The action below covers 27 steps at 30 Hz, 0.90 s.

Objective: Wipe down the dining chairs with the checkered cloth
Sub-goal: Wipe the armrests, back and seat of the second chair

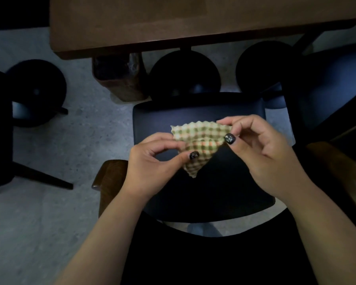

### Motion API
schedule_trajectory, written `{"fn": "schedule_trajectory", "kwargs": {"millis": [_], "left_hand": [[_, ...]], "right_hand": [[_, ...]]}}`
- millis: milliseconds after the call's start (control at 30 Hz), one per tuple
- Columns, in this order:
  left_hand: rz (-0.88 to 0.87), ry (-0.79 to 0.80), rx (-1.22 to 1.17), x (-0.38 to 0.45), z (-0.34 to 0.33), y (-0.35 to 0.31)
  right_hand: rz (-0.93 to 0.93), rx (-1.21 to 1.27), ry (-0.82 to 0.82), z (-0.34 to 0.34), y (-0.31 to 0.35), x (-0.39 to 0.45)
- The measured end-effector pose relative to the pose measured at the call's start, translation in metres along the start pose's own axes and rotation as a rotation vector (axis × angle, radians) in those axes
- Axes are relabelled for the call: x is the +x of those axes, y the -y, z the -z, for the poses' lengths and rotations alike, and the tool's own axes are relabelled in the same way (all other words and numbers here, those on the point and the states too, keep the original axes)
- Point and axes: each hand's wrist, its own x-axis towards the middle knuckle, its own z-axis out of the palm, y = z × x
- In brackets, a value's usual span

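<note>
Brown dining surface (173, 23) runs across the top of view, its chunky wooden leg (119, 79) on the grey floor (39, 212). Directly under me is the dark chair (193, 116) I'm working on, seat facing up, wood armrest (109, 177) at its left side. More dark chairs left (0, 130) and right (333, 89), plus round stools (185, 73) tucked by the surface.

My left hand (150, 169) and right hand (261, 149) are both up over the seat, apart from it. Between them is the checkered cloth (195, 140), green-and-cream check, small, bunched, one corner hanging down in a point. Left thumb and fingers (193, 155) pinch the lower left part of the cloth; right thumb and forefinger pinch its upper right corner. Other fingers loosely curled, holding nothing else. Cloth is not touching the chair yet.

Step in hand, my read: sorting the cloth into a usable pad before wiping. To do it well, I'd fold it flat rather than leave it bunched, so a broad face meets the seat. Then one hand takes it, presses down, and wipes in overlapping strokes from back edge to front, including rim and armrest. Seat appears untouched so far; the other chairs remain.
</note>
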Motion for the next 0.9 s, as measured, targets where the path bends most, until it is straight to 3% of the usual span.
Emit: {"fn": "schedule_trajectory", "kwargs": {"millis": [100,233,333,433,533,633,733,800,900], "left_hand": [[-0.064,-0.035,0.024,0.001,-0.002,-0.008],[-0.163,-0.076,0.108,0.002,-0.001,-0.020],[-0.386,-0.089,0.341,0.005,0.001,-0.023],[-0.479,-0.115,0.386,0.009,0.000,-0.021],[-0.364,-0.199,0.292,0.012,0.001,-0.017],[-0.332,-0.168,0.294,0.009,0.005,-0.010],[-0.322,-0.113,0.259,0.006,0.008,-0.007],[-0.256,-0.091,0.174,0.004,0.008,-0.009],[-0.100,-0.063,-0.013,0.001,0.003,-0.017]], "right_hand": [[0.037,-0.174,-0.139,0.000,0.000,0.001],[0.247,-0.332,-0.278,-0.001,0.000,0.001],[0.477,-0.576,-0.188,-0.002,-0.004,-0.001],[0.515,-0.698,-0.062,-0.005,-0.010,-0.004],[0.277,-0.627,0.085,-0.003,-0.011,-0.005],[0.089,-0.554,0.201,0.003,-0.016,-0.003],[0.072,-0.282,0.066,0.004,-0.016,0.000],[0.084,0.028,-0.038,0.001,-0.015,0.000],[-0.040,0.368,-0.016,-0.010,-0.020,0.002]]}}
